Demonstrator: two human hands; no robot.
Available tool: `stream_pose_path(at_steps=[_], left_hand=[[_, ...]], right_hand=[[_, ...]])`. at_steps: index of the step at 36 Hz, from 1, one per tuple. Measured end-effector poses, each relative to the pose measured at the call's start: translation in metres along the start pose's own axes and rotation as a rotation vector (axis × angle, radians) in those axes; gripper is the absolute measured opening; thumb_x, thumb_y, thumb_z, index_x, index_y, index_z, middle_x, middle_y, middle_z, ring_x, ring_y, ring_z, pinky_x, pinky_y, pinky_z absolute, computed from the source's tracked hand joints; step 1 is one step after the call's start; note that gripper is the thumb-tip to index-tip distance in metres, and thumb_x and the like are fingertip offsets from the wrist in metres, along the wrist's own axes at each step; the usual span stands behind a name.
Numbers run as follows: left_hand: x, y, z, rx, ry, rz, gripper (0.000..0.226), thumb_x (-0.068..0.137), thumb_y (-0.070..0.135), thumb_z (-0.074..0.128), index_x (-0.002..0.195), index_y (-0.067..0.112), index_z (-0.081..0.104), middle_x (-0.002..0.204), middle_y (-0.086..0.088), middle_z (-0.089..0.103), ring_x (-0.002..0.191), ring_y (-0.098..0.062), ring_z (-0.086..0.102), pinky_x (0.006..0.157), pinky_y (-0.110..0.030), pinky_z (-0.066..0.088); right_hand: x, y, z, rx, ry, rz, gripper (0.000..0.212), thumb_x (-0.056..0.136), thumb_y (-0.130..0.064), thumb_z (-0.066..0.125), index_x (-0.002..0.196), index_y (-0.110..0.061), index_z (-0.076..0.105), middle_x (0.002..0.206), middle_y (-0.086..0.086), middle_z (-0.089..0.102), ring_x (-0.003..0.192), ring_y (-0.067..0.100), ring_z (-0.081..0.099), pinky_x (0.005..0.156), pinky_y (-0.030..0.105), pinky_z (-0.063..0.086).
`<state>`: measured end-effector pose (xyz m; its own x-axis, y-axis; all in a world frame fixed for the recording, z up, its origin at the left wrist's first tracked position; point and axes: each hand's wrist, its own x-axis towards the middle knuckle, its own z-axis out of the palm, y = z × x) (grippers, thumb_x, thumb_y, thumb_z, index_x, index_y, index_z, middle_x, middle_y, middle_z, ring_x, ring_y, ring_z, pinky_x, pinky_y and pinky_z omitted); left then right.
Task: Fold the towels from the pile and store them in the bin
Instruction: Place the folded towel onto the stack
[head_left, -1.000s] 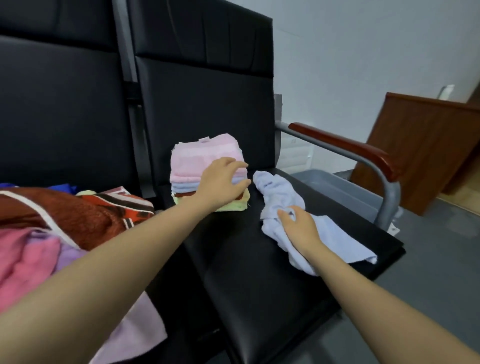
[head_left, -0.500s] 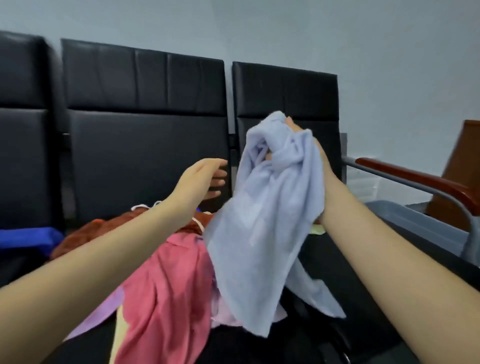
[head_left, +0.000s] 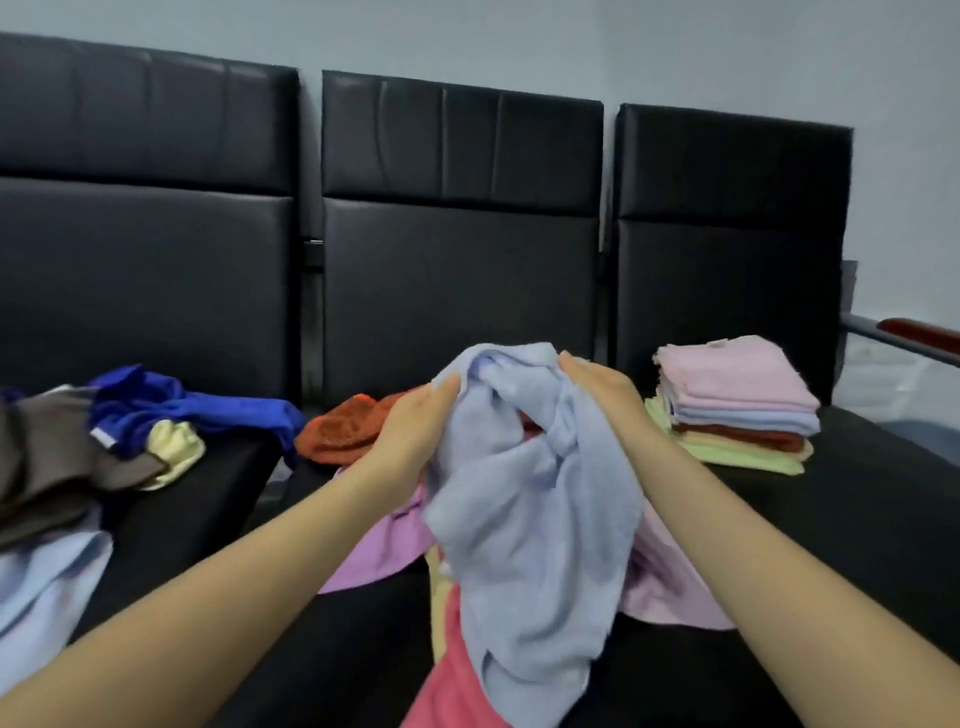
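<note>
A row of three black padded seats with tall segmented backrests runs across the view against a pale grey-blue wall; together they serve as the bench.

At 9 o'clock, on the left seat, lies a loose heap: a brown cloth, a royal-blue towel draped over it, a pale yellow piece tucked below the blue, and a light blue cloth spilling toward 8 o'clock.

On the middle seat the pile continues with an orange-red towel near the backrest, a lilac one beneath the arms, a pink cloth at 6 o'clock and a paler pink piece beside it.

Above this pile, at the centre, both hands hold a crumpled light blue towel in the air. The left hand has its grip curled round the towel's upper left edge; the right hand pinches the bunched top on the other side. The cloth hangs down between the forearms, its lower end over the pink cloth.

At 3 o'clock, on the right seat, a neat stack of folded towels rests near the backrest: pink on top, then pale blue, dark red and light green at the bottom. Beyond it, at the right edge, a grey metal armrest with a red-brown pad shows. No bin can be made out.
</note>
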<state>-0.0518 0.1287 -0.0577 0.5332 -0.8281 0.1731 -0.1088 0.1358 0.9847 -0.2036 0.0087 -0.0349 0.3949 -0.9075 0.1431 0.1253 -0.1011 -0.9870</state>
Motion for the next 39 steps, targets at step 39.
stream_pose_path(at_steps=[39], left_hand=[[-0.042,-0.061,-0.034,0.268,-0.167,-0.460,0.023,0.098,0.017,0.049,0.080,0.009,0.061,0.063,-0.007,0.060,0.049,-0.012,0.056,0.055,-0.024,0.052]], right_hand=[[-0.064,0.063,0.016,-0.404,-0.510,0.128,0.031,0.091,-0.040,0.063,0.075,-0.015,0.074,0.074,-0.008,0.066,0.072,0.006,0.057,0.072,0.024,0.045]])
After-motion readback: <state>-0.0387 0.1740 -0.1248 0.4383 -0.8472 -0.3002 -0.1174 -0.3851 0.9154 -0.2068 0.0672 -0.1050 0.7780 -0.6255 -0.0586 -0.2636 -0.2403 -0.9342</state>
